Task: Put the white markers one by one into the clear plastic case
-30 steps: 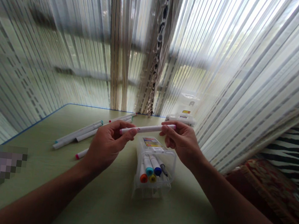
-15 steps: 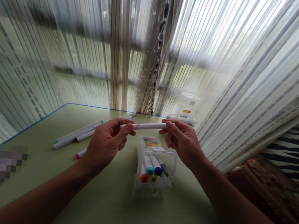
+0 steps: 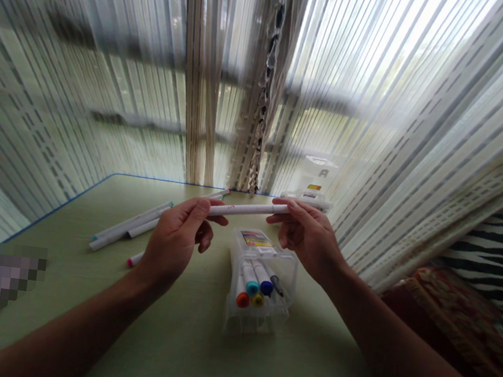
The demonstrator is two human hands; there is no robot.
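Observation:
A white marker pen (image 3: 244, 209) is held nearly level in the air, its right end slightly higher. My left hand (image 3: 182, 229) pinches its left end between thumb and fingers. At the other end, my right hand (image 3: 308, 228) grips it the same way, covering the tip. Below and between the hands stands a clear plastic case (image 3: 232, 316), open towards me. Several markers lie inside, with orange, yellow, turquoise and blue ends (image 3: 266, 287) showing, plus a grey one.
Several loose white markers (image 3: 124, 225) lie on the pale green table (image 3: 162, 335) to the left, one with a pink end (image 3: 130, 263) partly behind my left forearm. Another clear case (image 3: 317, 187) stands at the back right. Striped curtains (image 3: 122, 89) hang behind the table.
The marker has shifted slightly, and my left thumb has moved along its left end. My right fingers have slid a little over the other end. The case and loose markers stay put.

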